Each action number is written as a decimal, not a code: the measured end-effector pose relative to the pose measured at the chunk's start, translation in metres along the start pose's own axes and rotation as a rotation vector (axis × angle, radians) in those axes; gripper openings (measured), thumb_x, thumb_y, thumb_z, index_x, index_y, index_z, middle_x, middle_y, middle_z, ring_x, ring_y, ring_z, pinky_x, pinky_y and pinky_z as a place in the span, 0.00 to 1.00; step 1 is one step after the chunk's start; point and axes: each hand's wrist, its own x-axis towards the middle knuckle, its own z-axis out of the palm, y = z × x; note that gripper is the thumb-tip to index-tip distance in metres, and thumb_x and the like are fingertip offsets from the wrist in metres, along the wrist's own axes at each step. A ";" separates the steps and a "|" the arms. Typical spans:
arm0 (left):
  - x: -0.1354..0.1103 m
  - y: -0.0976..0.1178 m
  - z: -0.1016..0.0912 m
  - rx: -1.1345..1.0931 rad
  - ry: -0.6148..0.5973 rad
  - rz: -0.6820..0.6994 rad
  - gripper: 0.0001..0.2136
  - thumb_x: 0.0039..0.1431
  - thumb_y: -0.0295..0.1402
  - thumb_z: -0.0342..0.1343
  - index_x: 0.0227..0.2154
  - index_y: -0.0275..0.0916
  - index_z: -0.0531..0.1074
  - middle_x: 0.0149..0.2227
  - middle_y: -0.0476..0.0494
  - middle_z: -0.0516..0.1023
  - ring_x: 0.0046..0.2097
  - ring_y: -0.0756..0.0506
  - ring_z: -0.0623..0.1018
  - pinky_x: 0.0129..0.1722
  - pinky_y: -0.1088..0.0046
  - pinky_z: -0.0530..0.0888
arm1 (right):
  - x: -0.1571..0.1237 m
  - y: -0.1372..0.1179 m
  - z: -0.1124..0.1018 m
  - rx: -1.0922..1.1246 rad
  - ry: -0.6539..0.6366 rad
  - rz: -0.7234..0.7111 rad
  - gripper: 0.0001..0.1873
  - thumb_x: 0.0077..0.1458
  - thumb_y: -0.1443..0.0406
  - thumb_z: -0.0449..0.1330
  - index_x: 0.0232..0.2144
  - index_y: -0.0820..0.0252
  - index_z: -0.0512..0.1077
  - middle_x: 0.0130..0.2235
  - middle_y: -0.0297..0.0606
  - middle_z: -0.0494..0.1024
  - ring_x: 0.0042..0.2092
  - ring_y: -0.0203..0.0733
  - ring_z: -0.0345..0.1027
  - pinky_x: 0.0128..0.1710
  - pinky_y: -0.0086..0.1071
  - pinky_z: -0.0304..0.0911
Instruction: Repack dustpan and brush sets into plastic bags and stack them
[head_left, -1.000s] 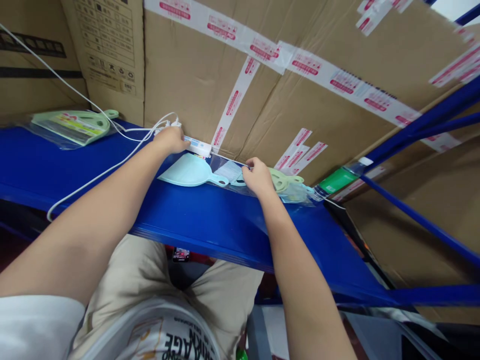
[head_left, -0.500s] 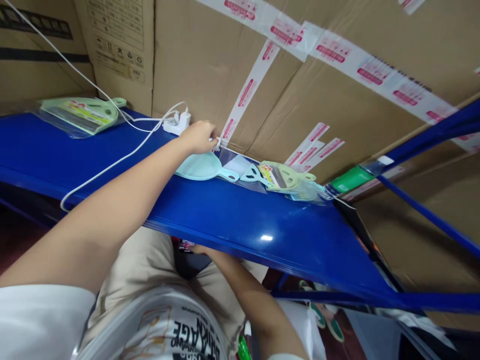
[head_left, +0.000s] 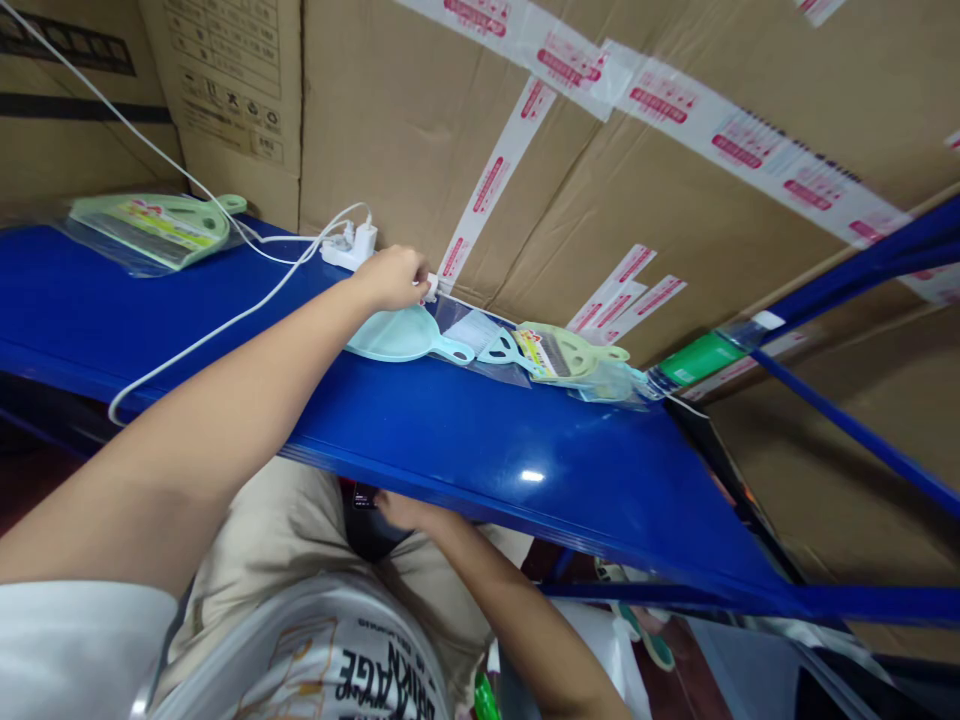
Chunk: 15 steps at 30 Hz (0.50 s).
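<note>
My left hand [head_left: 391, 277] is closed on the end of a white bar-shaped tool [head_left: 430, 288] at the back of the blue shelf [head_left: 465, 440], against the cardboard boxes. Just in front of it lies a light blue plastic scoop [head_left: 401, 337] partly inside a clear bag [head_left: 469, 335]. A pale green scoop set with a label [head_left: 564, 353] lies to the right of that. My right hand [head_left: 401, 512] has dropped below the shelf edge near my lap, beside a small dark phone [head_left: 365, 496]; its fingers are hidden.
A white charger plug [head_left: 352, 245] with white cables [head_left: 217, 325] sits on the shelf to the left. Another bagged green scoop [head_left: 146, 227] lies at far left. Taped cardboard boxes [head_left: 600, 170] wall the back. A green-labelled item [head_left: 694, 360] rests by the blue rack post.
My right hand left the green scoop on the shelf and went down under the shelf edge. My left hand slid right along the white tool, away from the plug.
</note>
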 end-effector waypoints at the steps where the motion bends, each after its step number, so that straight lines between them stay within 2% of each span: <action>1: 0.000 -0.001 0.001 0.000 0.000 -0.009 0.15 0.58 0.34 0.54 0.45 0.41 0.82 0.46 0.38 0.83 0.51 0.37 0.80 0.51 0.65 0.73 | -0.011 -0.004 0.000 -0.036 -0.063 -0.026 0.07 0.62 0.62 0.64 0.37 0.61 0.78 0.40 0.44 0.83 0.41 0.46 0.77 0.40 0.37 0.71; 2: 0.001 -0.002 0.001 0.000 -0.002 -0.021 0.15 0.58 0.34 0.54 0.44 0.42 0.82 0.46 0.39 0.84 0.51 0.36 0.81 0.51 0.65 0.73 | -0.025 -0.010 -0.003 -0.093 -0.152 -0.099 0.08 0.61 0.62 0.64 0.34 0.61 0.78 0.38 0.44 0.83 0.40 0.47 0.77 0.37 0.36 0.69; 3: 0.001 -0.002 0.001 0.000 -0.001 -0.035 0.15 0.58 0.34 0.54 0.44 0.42 0.82 0.46 0.39 0.84 0.50 0.36 0.81 0.50 0.64 0.73 | -0.041 -0.016 -0.011 -0.125 -0.180 -0.198 0.09 0.62 0.61 0.62 0.33 0.60 0.77 0.37 0.43 0.83 0.39 0.46 0.77 0.37 0.35 0.68; 4: 0.001 -0.003 0.001 0.000 0.001 -0.046 0.15 0.58 0.34 0.54 0.44 0.42 0.82 0.45 0.39 0.85 0.50 0.36 0.81 0.50 0.64 0.74 | -0.058 -0.022 -0.024 -0.094 -0.140 -0.300 0.09 0.63 0.59 0.61 0.35 0.59 0.77 0.38 0.40 0.84 0.39 0.44 0.76 0.37 0.33 0.67; 6: 0.000 -0.003 -0.001 -0.014 0.022 -0.065 0.15 0.58 0.33 0.54 0.44 0.41 0.82 0.45 0.39 0.85 0.50 0.36 0.81 0.49 0.64 0.74 | -0.084 -0.028 -0.065 0.007 -0.030 -0.448 0.10 0.63 0.57 0.61 0.35 0.56 0.76 0.38 0.35 0.83 0.38 0.38 0.75 0.39 0.30 0.66; 7: 0.000 -0.003 -0.003 -0.027 0.044 -0.072 0.15 0.58 0.33 0.54 0.44 0.41 0.82 0.45 0.38 0.85 0.50 0.36 0.81 0.49 0.65 0.74 | -0.091 -0.027 -0.091 0.024 0.114 -0.407 0.10 0.64 0.57 0.60 0.35 0.55 0.76 0.36 0.34 0.82 0.37 0.38 0.75 0.39 0.29 0.65; 8: -0.001 -0.003 -0.005 -0.043 0.073 -0.078 0.15 0.59 0.32 0.53 0.44 0.40 0.82 0.45 0.38 0.85 0.50 0.37 0.82 0.49 0.65 0.74 | -0.092 -0.023 -0.117 -0.006 0.294 -0.297 0.09 0.64 0.58 0.59 0.35 0.55 0.76 0.36 0.35 0.82 0.37 0.39 0.74 0.40 0.31 0.65; 10: -0.002 -0.003 -0.007 -0.086 0.141 -0.097 0.15 0.60 0.32 0.52 0.44 0.39 0.82 0.45 0.37 0.85 0.50 0.37 0.82 0.49 0.64 0.75 | -0.081 -0.008 -0.162 -0.100 0.603 -0.095 0.07 0.60 0.61 0.62 0.39 0.56 0.76 0.39 0.39 0.82 0.41 0.44 0.75 0.43 0.34 0.66; 11: -0.002 -0.004 -0.008 -0.109 0.172 -0.110 0.15 0.61 0.33 0.52 0.44 0.39 0.81 0.45 0.37 0.85 0.49 0.38 0.82 0.49 0.64 0.75 | -0.071 0.002 -0.179 -0.143 0.692 -0.032 0.11 0.55 0.63 0.66 0.42 0.57 0.76 0.42 0.41 0.82 0.44 0.46 0.75 0.45 0.36 0.66; 13: -0.002 -0.005 -0.008 -0.150 0.215 -0.133 0.14 0.61 0.33 0.52 0.44 0.39 0.81 0.45 0.37 0.85 0.49 0.38 0.81 0.49 0.65 0.74 | -0.045 0.023 -0.195 -0.169 0.741 0.044 0.19 0.51 0.63 0.69 0.46 0.58 0.76 0.47 0.44 0.81 0.47 0.49 0.75 0.48 0.38 0.67; 15: -0.001 -0.007 -0.007 -0.183 0.236 -0.150 0.13 0.61 0.32 0.53 0.43 0.39 0.80 0.45 0.37 0.85 0.50 0.39 0.81 0.50 0.66 0.74 | -0.022 0.039 -0.193 -0.167 0.743 0.051 0.21 0.51 0.61 0.70 0.48 0.60 0.76 0.48 0.45 0.81 0.48 0.48 0.75 0.49 0.39 0.67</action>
